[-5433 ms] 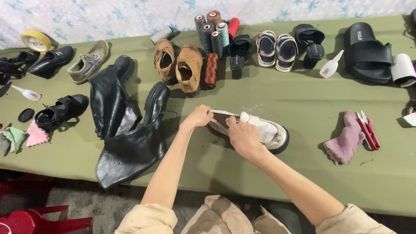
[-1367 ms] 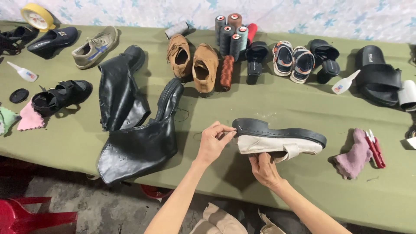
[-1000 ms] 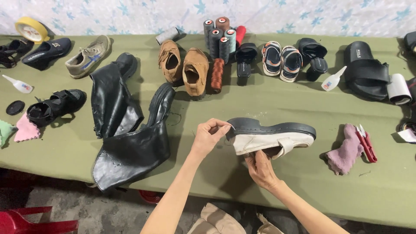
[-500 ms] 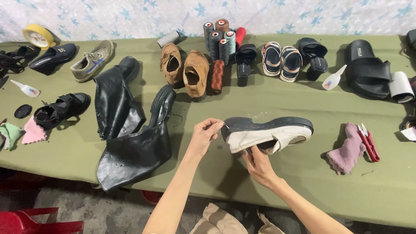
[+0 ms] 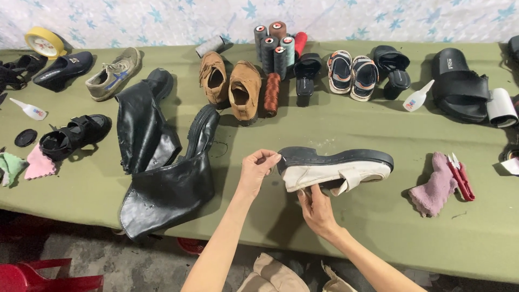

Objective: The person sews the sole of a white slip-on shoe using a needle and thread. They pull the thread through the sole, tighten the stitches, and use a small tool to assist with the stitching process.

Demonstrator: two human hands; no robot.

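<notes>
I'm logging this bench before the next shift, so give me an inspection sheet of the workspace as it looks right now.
Surface: table under an olive green cloth, crowded.
Job's things: white shoe with dark sole held sole-up just above the cloth.
Hands: left hand pinches the shoe's end; right hand supports it from below.
Clutter: black boots, brown shoes, thread spools, sandals, black slide, glue bottle, pink rag, red snips, tape roll.
Cables: nothing seen.
Surroundings: patterned wall behind, red plastic chair on the floor.
</notes>
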